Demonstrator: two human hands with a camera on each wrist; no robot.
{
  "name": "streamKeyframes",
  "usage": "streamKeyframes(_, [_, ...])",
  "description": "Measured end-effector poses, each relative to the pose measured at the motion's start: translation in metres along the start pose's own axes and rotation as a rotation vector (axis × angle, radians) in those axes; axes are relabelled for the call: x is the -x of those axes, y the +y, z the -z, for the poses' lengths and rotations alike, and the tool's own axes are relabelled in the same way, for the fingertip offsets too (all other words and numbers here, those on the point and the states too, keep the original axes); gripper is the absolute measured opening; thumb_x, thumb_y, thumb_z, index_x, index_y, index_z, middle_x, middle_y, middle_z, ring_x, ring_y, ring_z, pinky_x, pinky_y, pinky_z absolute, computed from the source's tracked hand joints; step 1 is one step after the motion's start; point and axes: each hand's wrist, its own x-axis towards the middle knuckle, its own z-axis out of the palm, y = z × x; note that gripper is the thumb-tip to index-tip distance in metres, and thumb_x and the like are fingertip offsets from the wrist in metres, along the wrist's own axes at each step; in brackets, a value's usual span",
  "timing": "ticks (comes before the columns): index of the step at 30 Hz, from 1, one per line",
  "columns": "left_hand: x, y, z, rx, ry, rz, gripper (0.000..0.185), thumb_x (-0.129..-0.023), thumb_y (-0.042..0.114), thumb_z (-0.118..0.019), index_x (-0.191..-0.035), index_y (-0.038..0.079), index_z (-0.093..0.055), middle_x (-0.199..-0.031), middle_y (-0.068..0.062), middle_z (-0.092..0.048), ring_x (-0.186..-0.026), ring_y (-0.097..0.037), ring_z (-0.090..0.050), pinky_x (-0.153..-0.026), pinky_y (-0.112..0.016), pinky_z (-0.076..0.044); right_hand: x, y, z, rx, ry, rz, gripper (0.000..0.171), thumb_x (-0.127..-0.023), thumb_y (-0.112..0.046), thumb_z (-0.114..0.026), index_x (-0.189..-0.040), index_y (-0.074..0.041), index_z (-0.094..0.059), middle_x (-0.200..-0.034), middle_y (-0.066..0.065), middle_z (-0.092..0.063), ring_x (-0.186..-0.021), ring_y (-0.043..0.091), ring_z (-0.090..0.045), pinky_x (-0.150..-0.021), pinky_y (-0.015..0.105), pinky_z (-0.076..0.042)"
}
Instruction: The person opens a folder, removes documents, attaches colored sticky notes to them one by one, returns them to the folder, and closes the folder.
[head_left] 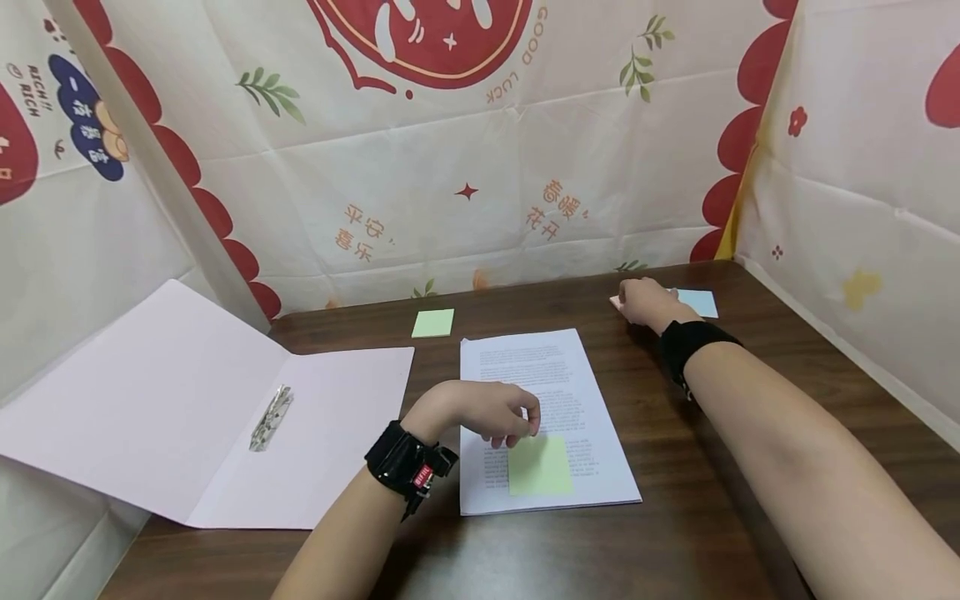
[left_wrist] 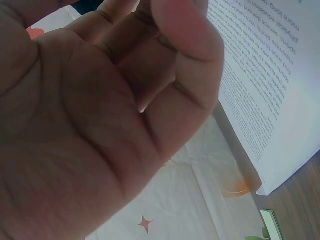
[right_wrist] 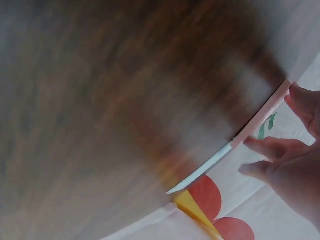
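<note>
My left hand (head_left: 487, 410) hovers over a stack of printed sheets (head_left: 525, 358), fingers loosely curled. Its palm and bent fingers fill much of the left wrist view, with nothing seen in them. Just below the fingertips a green sticky note (head_left: 542, 468) lies on the top sheet. At the far right of the table my right hand (head_left: 647, 302) covers most of a pink sticky note pad (head_left: 616, 303). In the right wrist view, thumb and fingers pinch that pink pad (right_wrist: 262, 114) at table level. A blue sticky note pad (head_left: 697, 302) lies against it.
An open pale pink folder (head_left: 352, 417) lies on the left, its metal clip (head_left: 272, 418) near the fold and its cover raised against the side cloth. Behind the sheets is a green sticky note pad (head_left: 432, 323). Printed cloth (head_left: 450, 150) walls in the dark wooden table (head_left: 570, 550).
</note>
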Motion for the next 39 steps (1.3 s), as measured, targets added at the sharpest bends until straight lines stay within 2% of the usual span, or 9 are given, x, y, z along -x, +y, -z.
streamKeyframes(7, [0.002, -0.001, 0.001, -0.012, 0.008, 0.011, 0.02, -0.11, 0.017, -0.054, -0.114, 0.002, -0.066, -0.077, -0.004, -0.06, -0.066, -0.016, -0.055, -0.061, -0.024, -0.043, 0.005, -0.008, 0.01, 0.002, -0.05, 0.022, 0.06, -0.097, -0.013, -0.065, -0.149, 0.011, -0.046, -0.146, 0.043, -0.04, -0.127, 0.054, -0.038, -0.113, 0.068, -0.036])
streamKeyframes(10, [0.003, -0.001, 0.0, -0.015, 0.009, 0.018, 0.02, -0.11, 0.017, -0.054, -0.116, 0.002, -0.066, -0.079, -0.006, -0.061, -0.066, -0.017, -0.055, -0.062, -0.024, -0.043, 0.005, -0.012, 0.013, 0.074, -0.048, 0.048, 0.061, -0.095, -0.013, -0.068, -0.146, 0.014, -0.048, -0.142, 0.043, -0.046, -0.128, 0.056, -0.036, -0.114, 0.067, -0.03])
streamKeyframes(15, [0.002, -0.002, -0.001, -0.022, 0.06, 0.013, 0.021, -0.11, 0.019, -0.055, -0.117, 0.003, -0.066, -0.081, -0.006, -0.063, -0.066, -0.015, -0.056, -0.063, -0.024, -0.044, 0.015, -0.022, 0.011, 0.143, -0.002, 0.063, 0.052, -0.092, -0.01, -0.071, -0.136, 0.013, -0.056, -0.127, 0.04, -0.057, -0.117, 0.053, -0.041, -0.105, 0.064, -0.037])
streamKeyframes(19, [0.001, -0.003, 0.0, -0.072, 0.181, -0.017, 0.022, -0.11, 0.021, -0.057, -0.12, 0.006, -0.069, -0.09, -0.005, -0.068, -0.072, -0.013, -0.059, -0.067, -0.024, -0.047, 0.035, -0.034, 0.012, 0.112, 0.065, 0.091, 0.046, -0.097, -0.003, -0.061, -0.141, 0.01, -0.057, -0.133, 0.038, -0.061, -0.109, 0.045, -0.055, -0.101, 0.059, -0.053])
streamKeyframes(24, [0.0, -0.003, 0.003, -0.06, 0.448, -0.065, 0.021, -0.11, 0.025, -0.057, -0.118, 0.011, -0.071, -0.105, -0.003, -0.072, -0.088, -0.015, -0.063, -0.074, -0.027, -0.051, 0.067, -0.059, 0.027, 0.029, 0.203, 0.179, 0.035, -0.097, 0.001, -0.056, -0.13, 0.009, -0.067, -0.125, 0.033, -0.068, -0.099, 0.037, -0.061, -0.092, 0.053, -0.058])
streamKeyframes(28, [0.0, 0.001, 0.006, 0.142, 0.721, -0.115, 0.024, -0.111, 0.031, -0.056, -0.124, 0.014, -0.067, -0.118, -0.004, -0.072, -0.102, -0.02, -0.067, -0.085, -0.032, -0.056, 0.106, -0.082, 0.045, -0.158, 0.297, 0.266, 0.028, -0.099, -0.005, -0.063, -0.125, 0.002, -0.071, -0.12, 0.028, -0.071, -0.101, 0.039, -0.061, -0.088, 0.052, -0.056])
streamKeyframes(32, [0.002, 0.011, 0.011, 0.535, 0.883, -0.271, 0.039, -0.113, 0.037, -0.051, -0.14, 0.009, -0.058, -0.137, -0.013, -0.066, -0.121, -0.031, -0.068, -0.098, -0.041, -0.061, 0.152, -0.105, 0.06, -0.391, 0.333, 0.353, 0.029, -0.1, -0.015, -0.074, -0.127, -0.006, -0.073, -0.127, 0.023, -0.072, -0.108, 0.04, -0.069, -0.09, 0.049, -0.063])
streamKeyframes(35, [0.006, 0.022, 0.014, 0.858, 0.83, -0.443, 0.054, -0.116, 0.044, -0.038, -0.151, 0.005, -0.049, -0.147, -0.019, -0.059, -0.128, -0.032, -0.065, -0.102, -0.044, -0.059, 0.182, -0.12, 0.065, -0.55, 0.339, 0.454, 0.031, -0.098, -0.016, -0.078, -0.127, -0.007, -0.074, -0.126, 0.021, -0.074, -0.103, 0.035, -0.076, -0.08, 0.037, -0.066])
streamKeyframes(39, [0.015, 0.035, 0.013, 1.129, 0.607, -0.621, 0.076, -0.112, 0.064, -0.016, -0.162, 0.011, -0.039, -0.145, -0.009, -0.058, -0.126, -0.019, -0.062, -0.099, -0.036, -0.056, 0.214, -0.136, 0.066, -0.677, 0.331, 0.546, 0.03, -0.096, -0.015, -0.081, -0.125, -0.008, -0.074, -0.119, 0.017, -0.076, -0.088, 0.021, -0.077, -0.07, 0.026, -0.063])
